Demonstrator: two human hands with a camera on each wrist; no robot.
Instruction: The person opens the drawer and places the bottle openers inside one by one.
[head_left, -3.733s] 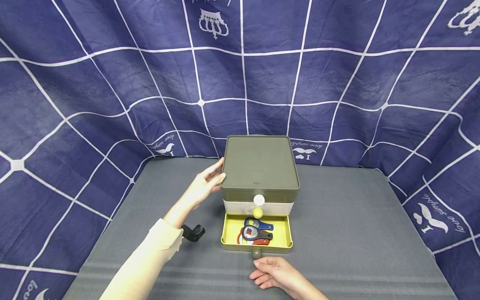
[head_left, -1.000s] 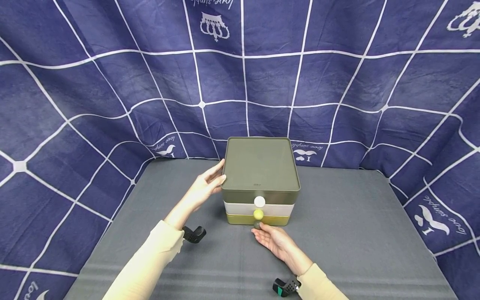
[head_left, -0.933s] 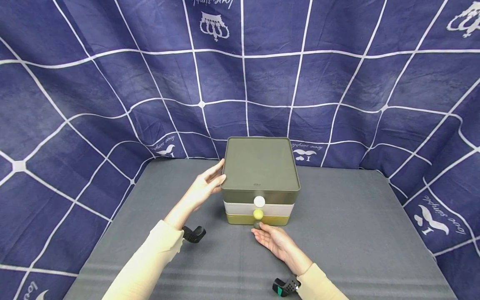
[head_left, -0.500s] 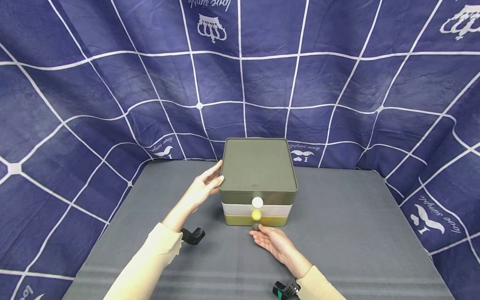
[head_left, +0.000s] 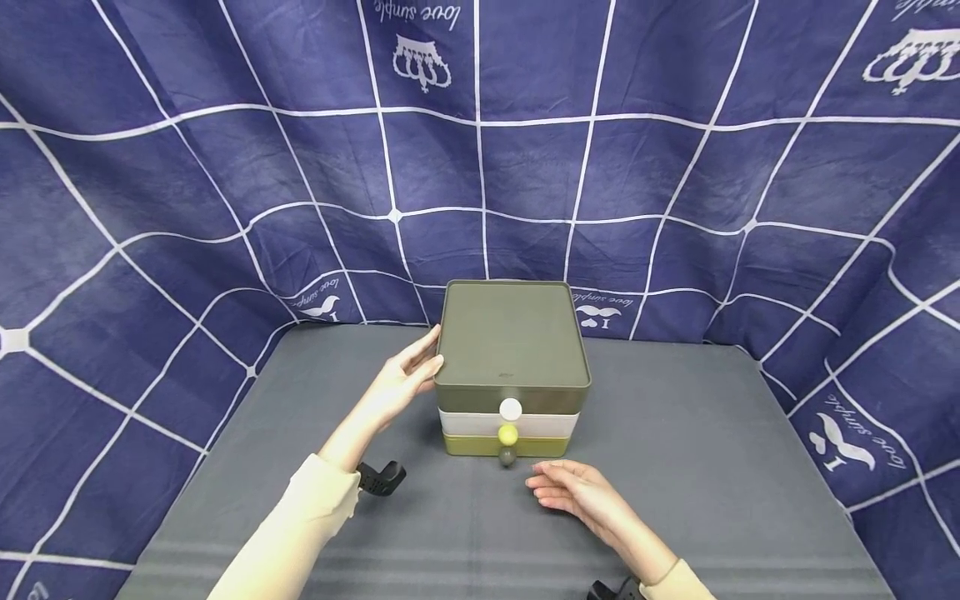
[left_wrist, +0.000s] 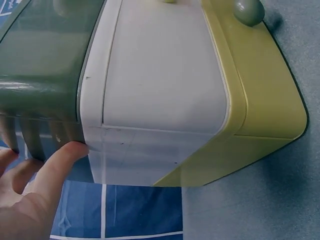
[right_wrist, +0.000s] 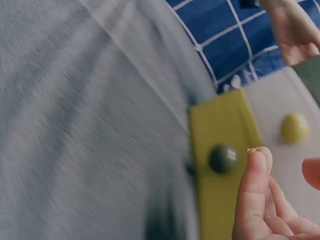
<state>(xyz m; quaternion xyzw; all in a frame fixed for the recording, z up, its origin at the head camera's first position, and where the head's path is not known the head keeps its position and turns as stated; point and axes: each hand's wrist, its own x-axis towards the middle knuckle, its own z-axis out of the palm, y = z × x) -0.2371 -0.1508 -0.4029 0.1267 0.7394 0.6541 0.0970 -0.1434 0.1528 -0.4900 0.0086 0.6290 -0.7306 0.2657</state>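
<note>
A small three-tier drawer box (head_left: 513,333) stands on the grey cloth, dark green on top, white in the middle and yellow at the bottom. All its drawers are pushed in. My left hand (head_left: 397,383) rests against its left side; in the left wrist view the thumb and fingers (left_wrist: 70,152) touch the green tier's side. Down the front run a white knob (head_left: 511,409), a yellow knob (head_left: 507,434) and a dark green knob (head_left: 507,456). My right hand (head_left: 581,497) is apart from the box, right of the dark knob, fingers loosely extended and holding nothing.
Grey cloth (head_left: 675,467) covers the table around the box. A blue curtain with white grid lines (head_left: 525,167) hangs behind and along both sides. A black wrist device (head_left: 382,478) sits under my left wrist.
The bottom drawer, earlier pulled out with several coloured-handled tools inside, has been pushed in. My right hand has since let go of the dark knob and moved right. The left hand stays put.
</note>
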